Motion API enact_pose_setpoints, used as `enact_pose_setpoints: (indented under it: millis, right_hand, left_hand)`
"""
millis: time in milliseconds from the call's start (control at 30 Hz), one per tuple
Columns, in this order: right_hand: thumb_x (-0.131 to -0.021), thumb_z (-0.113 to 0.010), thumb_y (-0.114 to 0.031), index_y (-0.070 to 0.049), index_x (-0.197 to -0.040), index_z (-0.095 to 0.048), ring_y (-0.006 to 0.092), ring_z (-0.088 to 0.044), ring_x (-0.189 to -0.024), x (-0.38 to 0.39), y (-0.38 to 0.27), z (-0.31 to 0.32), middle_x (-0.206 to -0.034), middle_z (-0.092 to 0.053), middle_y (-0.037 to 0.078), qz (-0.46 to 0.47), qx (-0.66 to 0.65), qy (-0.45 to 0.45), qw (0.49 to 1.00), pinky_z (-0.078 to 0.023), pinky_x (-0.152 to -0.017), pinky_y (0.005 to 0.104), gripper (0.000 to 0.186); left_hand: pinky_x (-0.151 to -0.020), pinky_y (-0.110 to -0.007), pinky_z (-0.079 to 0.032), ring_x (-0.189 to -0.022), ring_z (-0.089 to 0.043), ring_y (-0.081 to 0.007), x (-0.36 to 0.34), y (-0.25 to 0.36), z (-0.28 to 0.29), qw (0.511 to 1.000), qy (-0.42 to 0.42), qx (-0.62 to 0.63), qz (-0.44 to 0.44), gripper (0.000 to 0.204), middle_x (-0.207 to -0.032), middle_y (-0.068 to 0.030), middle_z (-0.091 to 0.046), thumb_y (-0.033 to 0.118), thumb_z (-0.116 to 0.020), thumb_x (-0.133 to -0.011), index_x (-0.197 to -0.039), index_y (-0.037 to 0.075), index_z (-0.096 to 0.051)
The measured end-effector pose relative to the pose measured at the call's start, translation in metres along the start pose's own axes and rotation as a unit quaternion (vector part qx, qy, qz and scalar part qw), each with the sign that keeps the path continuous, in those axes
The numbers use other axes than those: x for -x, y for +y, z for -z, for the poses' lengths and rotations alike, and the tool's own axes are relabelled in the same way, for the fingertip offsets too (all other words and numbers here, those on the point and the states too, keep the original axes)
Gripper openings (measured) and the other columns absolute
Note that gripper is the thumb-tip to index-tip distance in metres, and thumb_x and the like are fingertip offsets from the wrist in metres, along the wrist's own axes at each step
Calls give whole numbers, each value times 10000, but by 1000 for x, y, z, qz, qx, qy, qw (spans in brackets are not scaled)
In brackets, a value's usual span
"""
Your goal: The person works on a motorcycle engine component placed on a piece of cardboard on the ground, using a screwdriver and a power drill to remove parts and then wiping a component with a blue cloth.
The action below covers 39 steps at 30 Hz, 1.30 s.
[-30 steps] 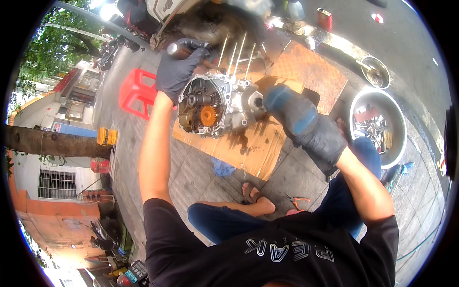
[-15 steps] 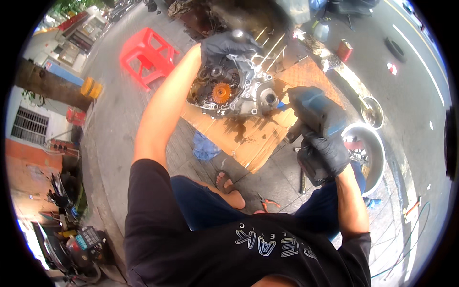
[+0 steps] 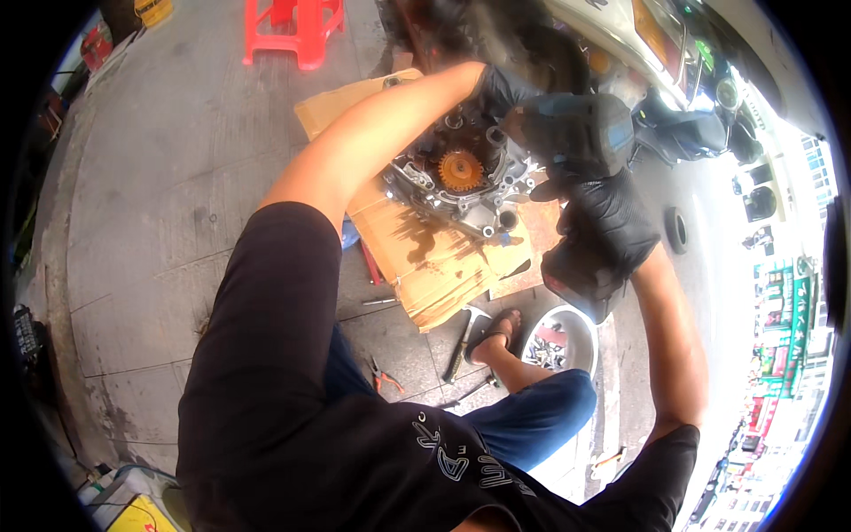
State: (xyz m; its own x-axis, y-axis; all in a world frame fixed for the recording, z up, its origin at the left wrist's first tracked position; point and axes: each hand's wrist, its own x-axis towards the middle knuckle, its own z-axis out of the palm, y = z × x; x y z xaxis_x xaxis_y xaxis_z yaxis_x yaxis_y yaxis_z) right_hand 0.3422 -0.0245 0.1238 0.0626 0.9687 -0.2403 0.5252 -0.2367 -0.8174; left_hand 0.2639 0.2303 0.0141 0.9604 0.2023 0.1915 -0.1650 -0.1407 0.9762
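Observation:
My right hand (image 3: 607,217), in a black glove, is closed round the handle of a blue-and-black cordless impact wrench (image 3: 585,133). The tool's nose points left, over the far side of an open metal engine case (image 3: 510,191). Inside the case sits an orange-brown gear (image 3: 461,170) among dark, oily parts. My left hand (image 3: 503,89), also black-gloved, reaches across to the far edge of the case, close to the tool's nose. Its fingers are mostly hidden behind the tool, so their grip does not show.
Oil-stained cardboard (image 3: 434,275) lies under the case. A metal basin (image 3: 576,332) with small parts stands by my foot, near a hammer (image 3: 463,346) and orange-handled pliers (image 3: 384,377). A red stool (image 3: 306,31) stands far left; a parked scooter (image 3: 687,133) is far right.
The view has swung to the right. The impact wrench has come up from right of the engine case to its far edge, beside my left hand.

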Motion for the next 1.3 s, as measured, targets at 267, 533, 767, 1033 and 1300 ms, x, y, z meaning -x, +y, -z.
enact_pose_setpoints:
  millis: [267,533,767,1033,1300]
  right_hand:
    - [-893,-679,-317,-8,-1149,-613,160,-622,-593,-27,-77,-9,-844,-706,116,-120,237,-82,961,-491,-525,270,406]
    - [-871,-694,-300,-3,-1121,-641,157,-674,-700,-48,-93,-9,-894,-695,101,-84,365,-64,925,-551,-605,285,392]
    - [-851,-743,-204,18,-1067,-645,155,-643,-651,-36,-106,-34,-892,-677,95,-92,427,19,899,-528,-558,288,325]
    - [-839,-749,-110,15,-1066,-644,145,-636,-661,10,-82,7,-890,-655,69,-33,97,46,994,-522,-548,278,280]
    - [-838,-708,-126,4,-1225,-566,150,-645,-788,57,21,-13,-1039,-673,106,-87,-157,115,977,-504,-613,251,433]
  left_hand:
    - [-803,-255,-450,-902,-544,-101,4,-22,20,969,203,72,-120,269,-966,-1,-615,168,-672,-899,-1141,53,-650]
    - [-770,-253,-446,-863,-533,-91,-2,-29,16,920,324,125,-182,244,-926,11,-606,171,-671,-900,-1114,55,-656]
    - [-742,-251,-442,-830,-523,-82,6,-32,11,953,258,86,-133,224,-890,21,-598,174,-670,-901,-1091,57,-661]
    - [-710,-248,-438,-791,-512,-73,-4,-30,12,998,30,-7,-59,201,-850,32,-588,177,-669,-901,-1065,60,-667]
    - [-632,-235,-409,-685,-468,-53,-11,-25,-2,994,-106,-39,9,168,-773,54,-564,193,-689,-884,-976,54,-665]
